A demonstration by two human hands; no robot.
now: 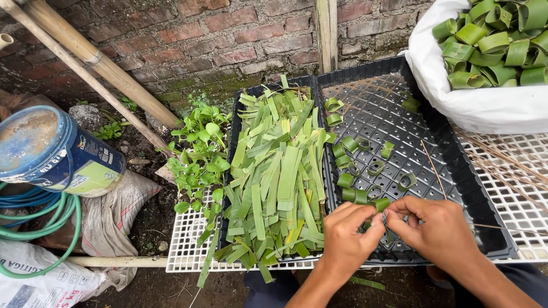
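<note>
While I look down from the head camera, this is what I read off the scene.

Left hand: my left hand point(347, 236) is curled nearly closed, thumb and forefinger pinched on the leaf ring point(379, 204) at the near edge of the right tray.
Right hand: my right hand point(436, 228) is also curled tight, its fingertips point(394, 218) meeting the left hand's at that ring; the two hands touch there.
Leaf ring: a green strip rolled into a loop, held between both hands just above the tray floor; I cannot tell exactly how the fingertips grip it.
Right tray: a black grid tray point(456, 165) with a scatter of finished green loops point(357, 171) lying in its left half.
Left tray: a black tray heaped with flat cut leaf strips point(279, 177), just beside the right tray.
White sack: a sack point(456, 97) at upper right, filled with more rolled green loops.
Surroundings: a white mesh rack point(514, 188) under the trays, a blue paint bucket point(54, 154) and green hose point(45, 228) well apart on the left.
</note>
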